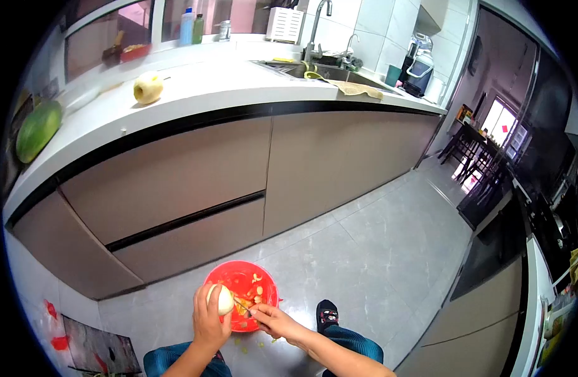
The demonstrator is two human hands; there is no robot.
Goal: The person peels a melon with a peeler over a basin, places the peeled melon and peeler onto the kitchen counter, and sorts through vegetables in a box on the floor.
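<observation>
My left hand [210, 320] is wrapped round a pale peeled fruit [225, 300], over a red basin [271, 290] on the floor. My right hand [273, 319] grips a small knife [242, 304] whose blade points at the right side of the fruit. Yellowish peel scraps [258, 291] lie inside the basin, and a few small bits are on the floor near it. Another pale peeled fruit [148, 88] stands on the white counter [194, 78], with a dark hollow in its side.
A green melon [39, 131] lies at the counter's left end. The sink [358, 78] has a cloth [355, 89] over its front edge. My foot [327, 314] is right of the basin. Cabinets stand along the right, beside a doorway.
</observation>
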